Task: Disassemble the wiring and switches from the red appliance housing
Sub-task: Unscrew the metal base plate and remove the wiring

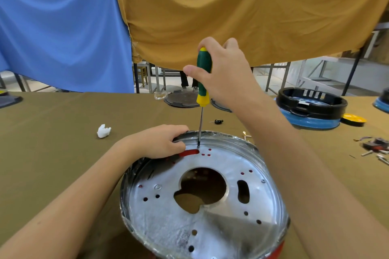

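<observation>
Right hand [223, 69] was wrapped around the screwdriver [203, 78], held upright with its tip on the far side of the red housing's [275, 251] silver plate [168, 216], probably on a screw, though the head was too small to confirm. Left hand [157, 141] gripped the far rim, steadying the housing on the table [52, 132]. Loose wire bits [376, 147] lay far right, so some stripping looked done; plate still on.
</observation>
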